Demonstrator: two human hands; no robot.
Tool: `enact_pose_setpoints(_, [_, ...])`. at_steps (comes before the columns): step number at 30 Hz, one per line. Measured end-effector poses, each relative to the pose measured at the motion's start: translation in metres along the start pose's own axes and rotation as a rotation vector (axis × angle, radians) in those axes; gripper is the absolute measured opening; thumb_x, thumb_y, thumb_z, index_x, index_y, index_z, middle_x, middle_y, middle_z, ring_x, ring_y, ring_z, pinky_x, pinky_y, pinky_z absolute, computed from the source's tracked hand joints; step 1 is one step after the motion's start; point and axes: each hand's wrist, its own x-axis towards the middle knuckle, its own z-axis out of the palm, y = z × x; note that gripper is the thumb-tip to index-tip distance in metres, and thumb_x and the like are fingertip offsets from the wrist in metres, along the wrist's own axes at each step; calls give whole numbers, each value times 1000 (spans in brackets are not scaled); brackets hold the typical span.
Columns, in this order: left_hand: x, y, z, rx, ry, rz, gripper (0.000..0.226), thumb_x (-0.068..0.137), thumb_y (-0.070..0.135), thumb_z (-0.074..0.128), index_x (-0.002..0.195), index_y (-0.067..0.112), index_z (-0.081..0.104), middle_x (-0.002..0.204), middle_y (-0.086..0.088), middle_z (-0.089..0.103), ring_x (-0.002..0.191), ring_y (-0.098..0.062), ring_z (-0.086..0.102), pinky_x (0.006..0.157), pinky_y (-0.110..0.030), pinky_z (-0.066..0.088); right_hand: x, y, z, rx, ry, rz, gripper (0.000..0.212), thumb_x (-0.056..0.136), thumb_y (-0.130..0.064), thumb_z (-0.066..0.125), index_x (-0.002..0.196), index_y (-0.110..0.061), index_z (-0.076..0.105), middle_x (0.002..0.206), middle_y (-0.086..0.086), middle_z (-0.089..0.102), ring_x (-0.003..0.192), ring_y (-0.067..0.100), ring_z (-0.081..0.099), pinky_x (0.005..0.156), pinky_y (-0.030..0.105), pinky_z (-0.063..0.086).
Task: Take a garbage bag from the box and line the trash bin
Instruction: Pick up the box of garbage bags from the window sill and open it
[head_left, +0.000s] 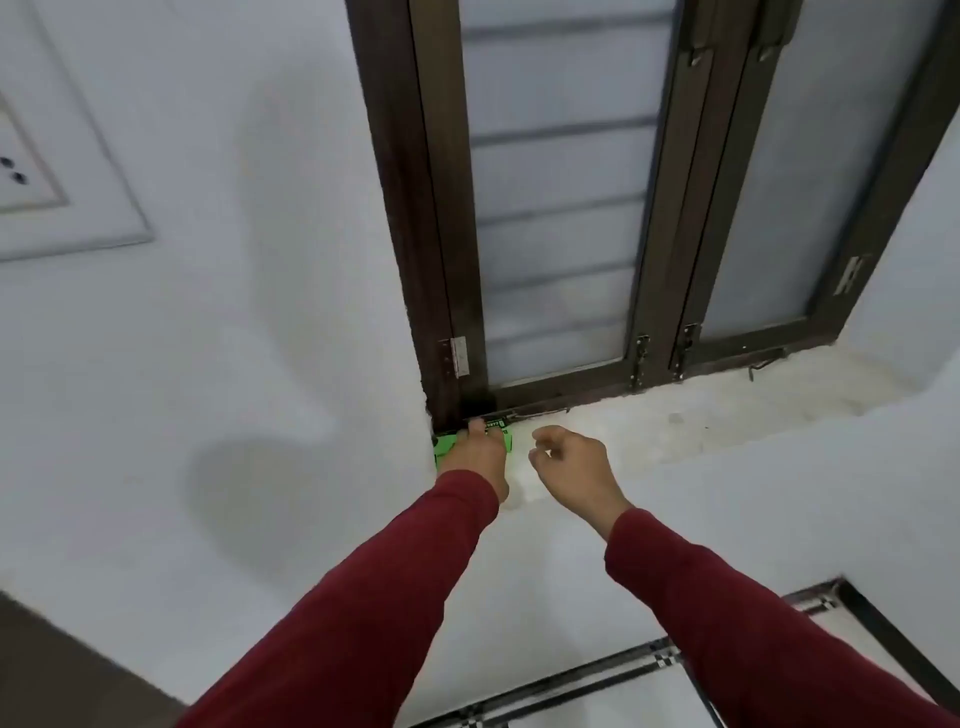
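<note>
Head view shows the left hand (475, 452) laid on the green box (447, 446) in the sill (649, 431) corner, seemingly pinning it, while the right hand (569, 460) hovers just beside it, half-curled and empty.

a small bright green box (501, 441) (black lettering on top) lies in the sill's left corner.
</note>
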Motion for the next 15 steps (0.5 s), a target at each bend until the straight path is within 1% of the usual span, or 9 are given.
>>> enact_pose_setpoints(3, [37, -6, 10, 27, -82, -96, 67, 86, 8, 67, 147, 7, 40, 150, -17, 31, 132, -32, 45, 101, -41, 51, 28, 6, 10, 82, -19, 68, 35, 94, -18, 57, 128, -16, 66, 120, 2, 70, 100, 13, 62, 89, 18, 43])
enact_pose_setpoints(5, [61, -11, 21, 61, -154, -160, 70, 88, 9, 65, 151, 6, 35, 155, -20, 25, 137, -37, 40, 104, -43, 50, 45, 11, 18, 95, -53, 113, 34, 94, -17, 57, 126, -16, 67, 118, 1, 70, 97, 11, 61, 86, 18, 42])
enact_pose_setpoints(7, [79, -17, 34, 93, -203, -229, 68, 95, 10, 56, 156, 4, 24, 160, -23, 19, 143, -42, 32, 110, -47, 45, 59, 17, 24, 102, -92, 138, 35, 93, -17, 56, 125, -16, 68, 117, 1, 71, 97, 11, 61, 85, 16, 41])
enact_pose_setpoints(8, [85, -19, 37, 119, -192, -244, 64, 99, 11, 48, 156, 3, 20, 160, -25, 20, 144, -43, 30, 113, -48, 42, 64, 18, 26, 99, -116, 142, 35, 93, -16, 56, 126, -16, 68, 117, 1, 71, 97, 11, 61, 85, 15, 40])
enact_pose_setpoints(9, [91, -22, 41, 151, -176, -254, 59, 102, 12, 42, 156, 3, 20, 159, -25, 24, 143, -42, 30, 113, -47, 40, 70, 21, 30, 97, -141, 150, 35, 93, -15, 56, 126, -16, 68, 118, 1, 71, 99, 11, 61, 85, 13, 38])
enact_pose_setpoints(10, [96, -25, 42, 181, -154, -248, 54, 103, 12, 38, 155, 3, 25, 155, -23, 32, 141, -40, 32, 112, -45, 39, 76, 23, 32, 92, -157, 155, 36, 93, -15, 56, 127, -15, 67, 120, 2, 71, 102, 12, 62, 85, 9, 36])
enact_pose_setpoints(12, [103, -28, 41, 198, -141, -237, 45, 102, 13, 39, 147, 5, 38, 146, -18, 46, 138, -37, 34, 107, -42, 39, 86, 26, 36, 95, -203, 161, 37, 93, -15, 55, 129, -14, 66, 123, 1, 70, 112, 15, 61, 83, 5, 32])
enact_pose_setpoints(14, [106, -29, 36, 193, -160, -250, 41, 100, 16, 46, 140, 7, 47, 139, -15, 53, 136, -36, 36, 105, -41, 39, 96, 28, 38, 108, -255, 167, 37, 94, -14, 53, 129, -13, 65, 122, 1, 69, 115, 17, 60, 86, 8, 33])
enact_pose_setpoints(15, [105, -28, 34, 168, -173, -259, 43, 97, 18, 51, 139, 8, 48, 138, -15, 53, 135, -36, 38, 105, -41, 40, 100, 30, 40, 129, -272, 179, 35, 94, -14, 53, 126, -13, 66, 118, 1, 69, 112, 17, 60, 86, 11, 35])
